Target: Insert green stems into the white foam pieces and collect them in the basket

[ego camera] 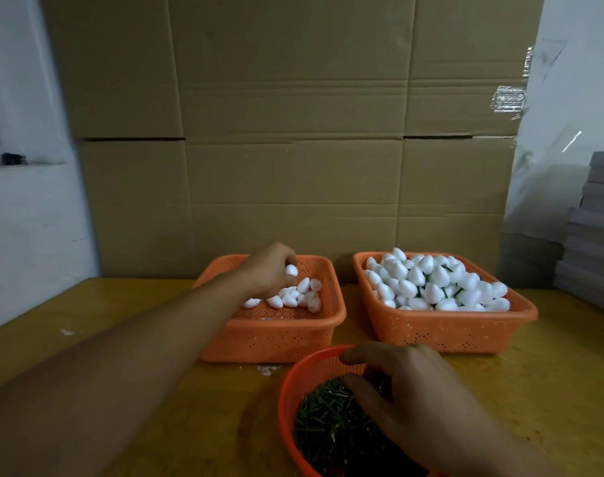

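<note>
We judge this to be the pick-up step: our left hand, out at eleven o'clock over the left basket, pinches one white foam piece in curled fingertips just above the loose foam pieces, while our right hand at six o'clock reaches into the round bowl, fingers curled down among the green stems, though we cannot tell whether one is caught. Next we must single out one stem, bring both hands together, push it into the foam, then drop the piece into the full basket at one o'clock.
</note>
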A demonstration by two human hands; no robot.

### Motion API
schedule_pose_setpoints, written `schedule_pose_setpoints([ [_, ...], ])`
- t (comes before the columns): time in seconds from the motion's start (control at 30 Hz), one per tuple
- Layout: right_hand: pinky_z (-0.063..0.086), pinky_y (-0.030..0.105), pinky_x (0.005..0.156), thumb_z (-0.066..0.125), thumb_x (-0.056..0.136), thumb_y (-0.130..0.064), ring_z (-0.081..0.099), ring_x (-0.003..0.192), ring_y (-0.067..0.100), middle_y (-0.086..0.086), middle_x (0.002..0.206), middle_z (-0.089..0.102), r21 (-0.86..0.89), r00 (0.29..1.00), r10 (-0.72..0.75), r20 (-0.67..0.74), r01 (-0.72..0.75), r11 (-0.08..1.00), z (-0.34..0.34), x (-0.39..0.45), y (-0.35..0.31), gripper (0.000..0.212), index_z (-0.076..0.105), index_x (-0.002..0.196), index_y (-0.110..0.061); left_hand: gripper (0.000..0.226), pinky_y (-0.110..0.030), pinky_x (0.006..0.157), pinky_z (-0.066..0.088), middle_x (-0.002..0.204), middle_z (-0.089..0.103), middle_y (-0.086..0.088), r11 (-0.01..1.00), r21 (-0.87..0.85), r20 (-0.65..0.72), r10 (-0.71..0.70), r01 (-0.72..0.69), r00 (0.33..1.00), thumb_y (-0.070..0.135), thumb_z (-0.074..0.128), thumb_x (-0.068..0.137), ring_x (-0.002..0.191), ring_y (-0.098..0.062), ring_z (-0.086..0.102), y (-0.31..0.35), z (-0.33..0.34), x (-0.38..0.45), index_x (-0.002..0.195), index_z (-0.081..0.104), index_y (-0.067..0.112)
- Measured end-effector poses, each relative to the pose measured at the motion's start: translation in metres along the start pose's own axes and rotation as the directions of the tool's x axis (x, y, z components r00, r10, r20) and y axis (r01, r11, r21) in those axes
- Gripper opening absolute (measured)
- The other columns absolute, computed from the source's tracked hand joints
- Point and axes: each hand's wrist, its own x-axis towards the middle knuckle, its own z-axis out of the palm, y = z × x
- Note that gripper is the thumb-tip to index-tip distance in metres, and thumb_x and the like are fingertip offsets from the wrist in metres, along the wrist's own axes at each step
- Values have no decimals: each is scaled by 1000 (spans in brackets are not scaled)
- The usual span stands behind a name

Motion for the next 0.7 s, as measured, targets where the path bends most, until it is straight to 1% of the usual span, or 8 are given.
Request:
schedule_pose_setpoints([
  [0.13,55,26,75,57,91,-51,68,86,-1,-24,93,72,-9,1000,-7,11,7,1000,1,0,-1,33,61,123,-44,21,-27,72,56,102,64,7,966,-234,-149,79,-113,986,7,69,88,91,-11,66,23,-12,-39,97,68,26],
  [0.23,55,27,77,57,92,-50,68,90,1,-24,97,72,-25,1000,-12,24,13,1000,2,0,-1,34,61,124,-43,25,-29,88,56,108,61,4,929,-313,-181,145,-197,973,6,73,87,102,-8,64,39,-15,-70,106,72,22],
  [0.33,54,27,78,57,92,-50,67,90,1,-24,99,72,-51,999,-13,32,14,999,3,0,-2,35,61,125,-43,32,-25,90,56,109,61,5,862,-440,-193,185,-253,964,-1,74,84,99,-5,66,51,-14,-97,109,74,18],
  [0.4,53,26,75,58,91,-50,67,87,2,-23,97,73,-64,999,-11,32,13,998,4,-1,-2,34,61,124,-43,35,-26,93,56,113,64,4,829,-484,-211,200,-280,957,-4,73,84,102,-5,66,56,-12,-113,113,73,16],
  [0.47,52,25,73,59,91,-49,67,87,3,-22,95,73,-73,999,-6,35,9,997,4,-1,-2,33,63,123,-42,34,-32,98,54,117,68,2,790,-538,-213,212,-295,954,-3,71,87,109,-7,66,58,-8,-125,116,72,16],
  [0.57,53,24,78,60,90,-49,67,92,2,-22,103,73,-92,997,-12,72,18,996,4,0,-1,34,62,124,-43,38,-36,104,51,122,70,5,734,-602,-200,243,-315,949,-2,66,92,117,-8,64,59,-1,-141,121,67,22],
  [0.67,53,28,83,61,89,-46,66,97,3,-22,109,72,-109,990,-29,135,44,993,6,1,1,33,64,122,-43,38,-31,103,51,122,68,8,722,-589,-213,296,-365,931,4,61,97,120,-9,63,62,5,-156,124,58,30],
  [0.7,52,28,84,62,88,-45,65,99,3,-22,110,71,-112,986,-32,163,51,992,6,2,2,32,65,120,-42,35,-33,102,52,120,68,8,728,-574,-214,308,-374,927,8,59,98,119,-11,63,63,7,-161,123,55,33],
])
